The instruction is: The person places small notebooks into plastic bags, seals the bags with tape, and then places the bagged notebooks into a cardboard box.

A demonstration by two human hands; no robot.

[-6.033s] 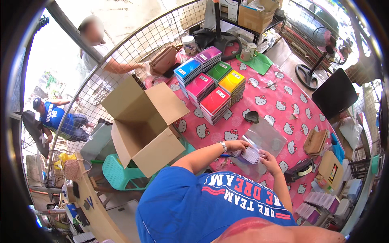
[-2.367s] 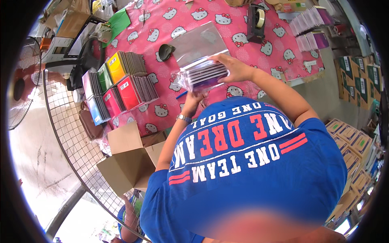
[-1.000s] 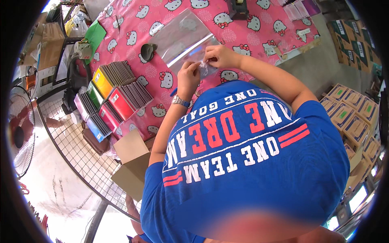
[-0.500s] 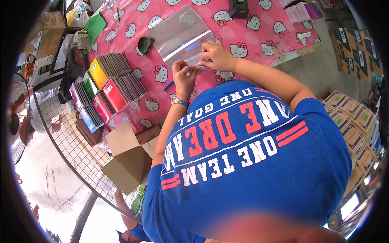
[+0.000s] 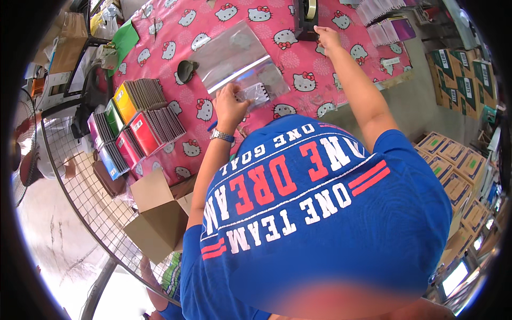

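Note:
Near the table's front edge, my left hand (image 5: 230, 106), with a metal watch at its wrist, is closed on the left side of a small spiral notebook (image 5: 258, 93). Clear plastic covers the notebook, and its dark coil faces right. Farther off, my right hand (image 5: 328, 40) reaches to the near end of a black tape dispenser (image 5: 305, 28). Its fingers are pinched beside the dispenser; whatever lies between them is too small to see. A large clear plastic sheet or bag (image 5: 226, 56) lies flat just beyond the notebook.
Stacks of coloured spiral notebooks (image 5: 141, 133) stand at the left, behind an open cardboard box (image 5: 154, 226). A dark round object (image 5: 186, 71) sits beside the plastic. More notebooks (image 5: 381, 32) lie at the far right. Cartons (image 5: 453, 165) are piled right of the table (image 5: 320, 80).
My right hand has left the notebook and moved far and right to the tape dispenser. The left hand stays at the notebook, which now shows more plainly.

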